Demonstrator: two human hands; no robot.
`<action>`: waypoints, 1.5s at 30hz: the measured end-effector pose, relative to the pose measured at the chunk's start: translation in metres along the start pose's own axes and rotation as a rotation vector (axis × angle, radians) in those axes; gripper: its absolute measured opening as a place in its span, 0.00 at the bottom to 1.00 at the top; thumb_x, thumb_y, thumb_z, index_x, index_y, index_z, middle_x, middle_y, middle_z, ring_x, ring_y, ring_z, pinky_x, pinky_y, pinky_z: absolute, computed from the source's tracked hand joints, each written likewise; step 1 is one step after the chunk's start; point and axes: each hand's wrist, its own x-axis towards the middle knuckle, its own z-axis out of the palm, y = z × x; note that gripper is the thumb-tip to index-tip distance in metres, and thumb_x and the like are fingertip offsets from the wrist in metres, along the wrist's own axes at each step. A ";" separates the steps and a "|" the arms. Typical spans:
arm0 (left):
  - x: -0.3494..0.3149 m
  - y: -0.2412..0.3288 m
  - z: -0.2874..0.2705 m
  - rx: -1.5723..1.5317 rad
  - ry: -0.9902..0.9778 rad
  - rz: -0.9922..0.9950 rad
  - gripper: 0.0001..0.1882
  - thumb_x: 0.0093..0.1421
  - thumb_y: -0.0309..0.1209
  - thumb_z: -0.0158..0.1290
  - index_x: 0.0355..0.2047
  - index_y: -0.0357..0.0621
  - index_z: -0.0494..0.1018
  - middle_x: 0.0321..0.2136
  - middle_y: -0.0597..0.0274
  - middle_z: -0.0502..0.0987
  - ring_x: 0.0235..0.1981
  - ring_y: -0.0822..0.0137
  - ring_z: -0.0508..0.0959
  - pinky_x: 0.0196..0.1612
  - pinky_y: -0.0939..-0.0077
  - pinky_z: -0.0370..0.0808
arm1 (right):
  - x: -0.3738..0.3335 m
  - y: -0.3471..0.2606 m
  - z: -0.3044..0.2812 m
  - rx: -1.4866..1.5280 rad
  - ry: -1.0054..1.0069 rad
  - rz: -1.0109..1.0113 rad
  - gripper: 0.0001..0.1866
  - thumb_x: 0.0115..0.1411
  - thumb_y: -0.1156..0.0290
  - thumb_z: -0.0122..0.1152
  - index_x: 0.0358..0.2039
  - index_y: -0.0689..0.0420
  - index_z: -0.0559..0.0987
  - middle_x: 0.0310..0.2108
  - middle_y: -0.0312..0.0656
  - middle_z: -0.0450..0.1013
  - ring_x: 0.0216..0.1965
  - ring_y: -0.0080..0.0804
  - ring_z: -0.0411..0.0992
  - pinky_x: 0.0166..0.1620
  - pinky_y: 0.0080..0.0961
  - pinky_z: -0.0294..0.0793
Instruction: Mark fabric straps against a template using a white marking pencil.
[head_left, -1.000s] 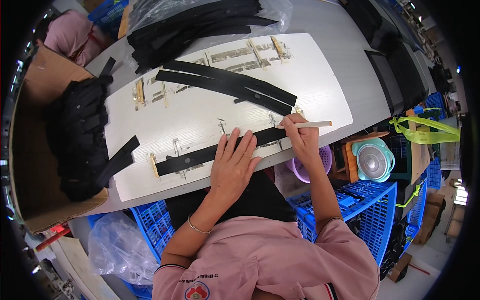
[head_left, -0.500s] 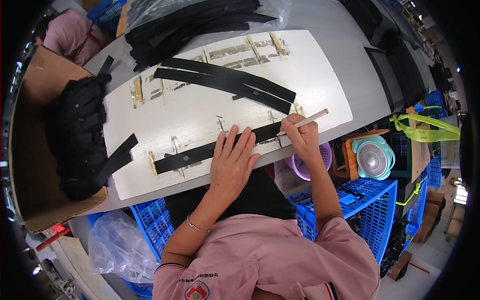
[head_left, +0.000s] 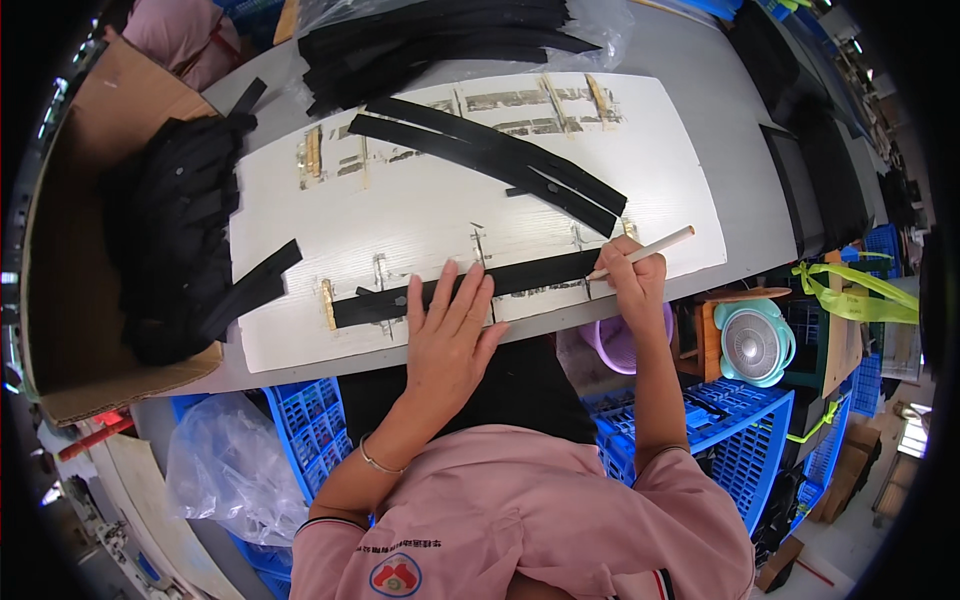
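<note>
A long black fabric strip (head_left: 540, 275) lies along the near edge of a white board (head_left: 340, 225), over taped marks. My left hand (head_left: 448, 325) rests flat on this strip with its fingers spread, pressing across its middle. At the strip's right end my right hand (head_left: 632, 270) grips a white pencil (head_left: 660, 244), whose tip meets the strip near its edge. Two more black strips (head_left: 500, 165) lie slantwise on the board, just beyond my hands. Part of the near strip is hidden under my left fingers.
A cardboard box (head_left: 130, 90) full of black strips (head_left: 170, 230) stands at the left, one strip end reaching over the board. More black strips (head_left: 430, 45) lie on plastic at the back. Blue crates (head_left: 740, 440), a purple basket (head_left: 612, 340) and a small turquoise fan (head_left: 752, 342) are below right.
The whole view has shifted, with the board appearing farther right. My left hand has slid left along the strip. The pencil stays in my right hand at the strip's right end.
</note>
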 end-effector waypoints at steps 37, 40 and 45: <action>-0.020 -0.015 -0.005 0.075 0.065 -0.020 0.29 0.63 0.40 0.60 0.62 0.40 0.73 0.65 0.59 0.70 0.70 0.55 0.63 0.73 0.43 0.50 | -0.002 -0.031 0.097 -0.079 -0.174 -0.131 0.14 0.69 0.72 0.57 0.27 0.65 0.80 0.19 0.35 0.72 0.21 0.17 0.67 0.26 0.20 0.65; -0.020 -0.015 -0.005 0.069 0.056 -0.032 0.29 0.64 0.40 0.60 0.62 0.40 0.73 0.65 0.59 0.70 0.71 0.55 0.62 0.73 0.43 0.50 | -0.001 -0.027 0.100 -0.094 -0.178 -0.175 0.14 0.69 0.72 0.57 0.26 0.65 0.80 0.18 0.36 0.72 0.20 0.17 0.67 0.26 0.19 0.64; -0.023 -0.017 -0.005 -0.013 0.071 -0.049 0.30 0.62 0.37 0.62 0.64 0.43 0.71 0.66 0.57 0.69 0.70 0.54 0.64 0.73 0.44 0.49 | 0.000 -0.033 0.096 -0.104 -0.266 -0.127 0.13 0.68 0.73 0.57 0.26 0.67 0.79 0.21 0.43 0.76 0.20 0.29 0.75 0.27 0.25 0.70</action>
